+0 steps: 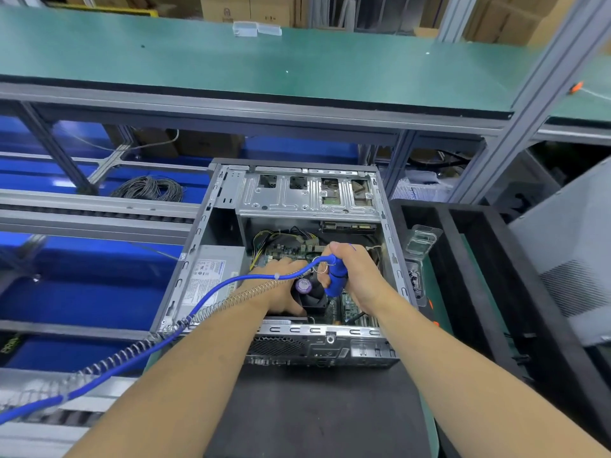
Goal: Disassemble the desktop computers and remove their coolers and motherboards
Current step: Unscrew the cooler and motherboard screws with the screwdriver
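Near the middle of the frame an open desktop computer case (291,259) lay on a dark mat (314,411), with its rear ports toward the lower edge. Inside it, the green motherboard (347,305) covered the floor of the case, and the black cooler fan (312,297) sat on it at the centre. A grey power supply (211,276) filled the left part of the case, and a silver drive cage (307,193) the upper part.

The right hand (353,276) was closed around a blue electric screwdriver (337,279), which pointed down just beside the cooler. Its blue cable (205,299), partly wrapped in a metal spring, ran away to the lower left of the frame. The left hand (281,289) rested with relaxed fingers on the left side of the cooler; its fingertips were hidden behind the cable.

At the right of the case stood a black tray (463,259) with a clear plastic pack (421,241) on its edge. A green shelf (264,61) crossed the top of the frame
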`<action>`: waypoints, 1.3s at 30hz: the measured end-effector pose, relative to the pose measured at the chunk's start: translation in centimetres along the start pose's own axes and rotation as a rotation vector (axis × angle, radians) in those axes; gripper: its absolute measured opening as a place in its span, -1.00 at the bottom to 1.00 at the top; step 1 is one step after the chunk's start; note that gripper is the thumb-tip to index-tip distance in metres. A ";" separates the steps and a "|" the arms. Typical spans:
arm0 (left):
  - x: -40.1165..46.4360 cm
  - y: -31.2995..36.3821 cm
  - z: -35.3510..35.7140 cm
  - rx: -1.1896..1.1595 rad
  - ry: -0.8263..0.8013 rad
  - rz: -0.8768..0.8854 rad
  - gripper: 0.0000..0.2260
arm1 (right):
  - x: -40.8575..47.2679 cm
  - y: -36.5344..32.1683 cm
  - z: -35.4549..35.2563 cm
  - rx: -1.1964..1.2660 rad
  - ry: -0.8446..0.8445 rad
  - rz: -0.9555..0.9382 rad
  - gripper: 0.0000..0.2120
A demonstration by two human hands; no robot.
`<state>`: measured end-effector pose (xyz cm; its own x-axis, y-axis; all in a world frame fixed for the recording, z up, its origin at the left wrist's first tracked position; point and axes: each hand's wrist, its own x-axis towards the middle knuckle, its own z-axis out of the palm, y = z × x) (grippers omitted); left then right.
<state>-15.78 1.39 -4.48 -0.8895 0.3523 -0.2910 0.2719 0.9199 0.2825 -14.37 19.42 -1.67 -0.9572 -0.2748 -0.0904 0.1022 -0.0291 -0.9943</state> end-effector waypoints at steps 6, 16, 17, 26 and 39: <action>0.0 0.0 0.3 -0.041 -0.032 -0.005 -0.22 | 0.0 -0.1 0.1 0.003 0.009 -0.002 -0.66; 0.0 0.4 -0.2 -0.063 -0.021 0.034 -0.36 | -0.2 -0.6 0.3 0.046 -0.070 0.017 -0.46; 0.0 0.3 -0.2 -0.089 -0.043 0.028 -0.35 | -0.2 -0.6 0.4 0.047 -0.063 0.025 -0.48; 0.3 0.6 0.0 0.093 0.006 0.075 -0.32 | 0.0 0.1 -0.1 0.034 -0.006 -0.018 -0.59; 0.4 0.7 0.1 -0.153 -0.098 -0.011 -0.31 | 0.2 0.2 0.0 0.048 -0.021 -0.012 -0.56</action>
<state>-15.92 2.17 -4.47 -0.8500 0.3648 -0.3802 0.1970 0.8893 0.4128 -14.54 19.32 -1.85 -0.9525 -0.2946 -0.0771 0.1045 -0.0783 -0.9914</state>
